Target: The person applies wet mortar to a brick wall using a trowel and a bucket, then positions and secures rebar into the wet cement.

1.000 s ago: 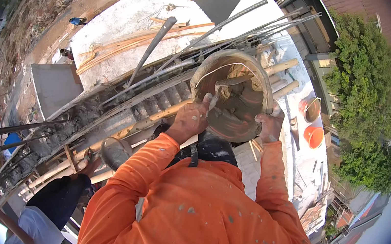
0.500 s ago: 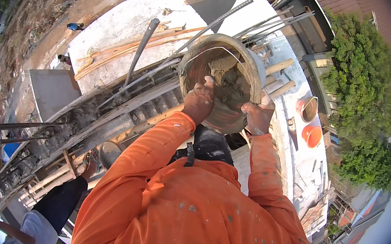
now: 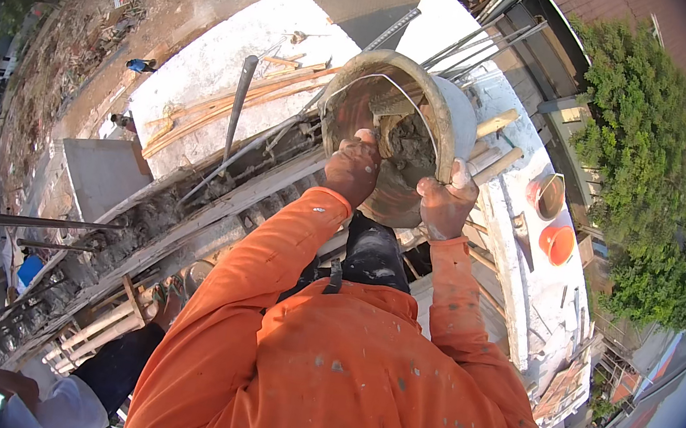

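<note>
Rooftop concrete slab [image 3: 206,66] below; both hands lift a mortar bucket [image 3: 428,95].

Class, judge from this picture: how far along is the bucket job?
Done: the bucket is loaded with wet grey mortar and raised above a co-worker's head. In hand: that co-worker's two hands grip its rim. Left: the mortar is not yet tipped out.

Round metal bucket [image 3: 406,127], mortar-caked & rust-brown inside w/ pale grey-crusted rim, tipped steeply so its mouth faces the camera, a clump of wet grey concrete [image 3: 408,145] stuck to the inner wall, thin wire handle arcing across the opening, raised above the rebar-filled beam formwork.
</note>
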### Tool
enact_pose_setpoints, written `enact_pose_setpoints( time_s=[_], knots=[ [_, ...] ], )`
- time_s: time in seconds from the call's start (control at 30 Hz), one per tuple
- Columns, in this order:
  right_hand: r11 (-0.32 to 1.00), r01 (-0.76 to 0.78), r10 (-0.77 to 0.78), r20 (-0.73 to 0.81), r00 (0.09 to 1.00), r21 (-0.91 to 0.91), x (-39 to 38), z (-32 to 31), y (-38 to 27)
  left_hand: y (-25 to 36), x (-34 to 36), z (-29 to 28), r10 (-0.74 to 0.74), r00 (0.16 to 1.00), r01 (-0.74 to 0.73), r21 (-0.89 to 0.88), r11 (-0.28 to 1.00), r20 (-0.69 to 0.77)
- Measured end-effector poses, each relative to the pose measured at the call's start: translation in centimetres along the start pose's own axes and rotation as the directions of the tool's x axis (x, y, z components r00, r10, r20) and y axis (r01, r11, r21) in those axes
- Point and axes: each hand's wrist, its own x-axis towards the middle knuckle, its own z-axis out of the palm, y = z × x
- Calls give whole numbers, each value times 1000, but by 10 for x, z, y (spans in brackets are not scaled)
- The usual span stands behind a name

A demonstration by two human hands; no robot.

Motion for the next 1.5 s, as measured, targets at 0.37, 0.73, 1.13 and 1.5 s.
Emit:
enact_pose_setpoints(
  time_s=[0.37,0.73,1.13,1.5],
  knots=[
    [985,123,-124,-3,992,-118,7,4,-2,4,0,-43,237,965,-233,-54,971,109],
    [989,-67,69,-14,997,132,21,-15,-20,0,-4,-3,223,960,-237,-66,969,-168],
    [978,-38,37,5,999,207,34,-50,-30,8,-13,-21,318,906,-317,50,947,-279],
    [984,-72,50,134,990,165,39,-91,-48,36,-38,-30,439,872,-439,50,897,-214]
  ],
)
